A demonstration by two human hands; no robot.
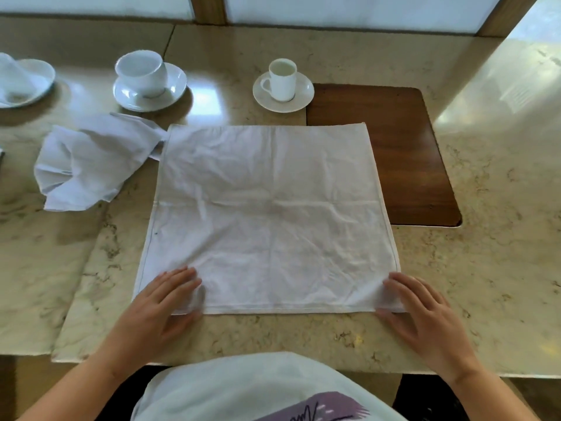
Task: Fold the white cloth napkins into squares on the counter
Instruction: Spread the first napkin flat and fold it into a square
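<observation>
A white cloth napkin (267, 214) lies spread flat and creased on the marble counter (485, 268), its far right corner over a dark wooden inset. My left hand (161, 305) is at the napkin's near left corner, fingers on top and thumb at the edge, pinching the cloth, which bunches up slightly there. At the near right corner my right hand (422, 311) pinches the cloth the same way. A second white napkin (91, 165) lies crumpled to the left, touching the flat one's far left corner.
Behind the napkin stand a small white cup on a saucer (283, 83) and a wider cup on a saucer (145, 82). A plate with a cloth on it (21, 83) sits at the far left. The wooden inset (406, 153) lies to the right. The counter's near edge is close to my body.
</observation>
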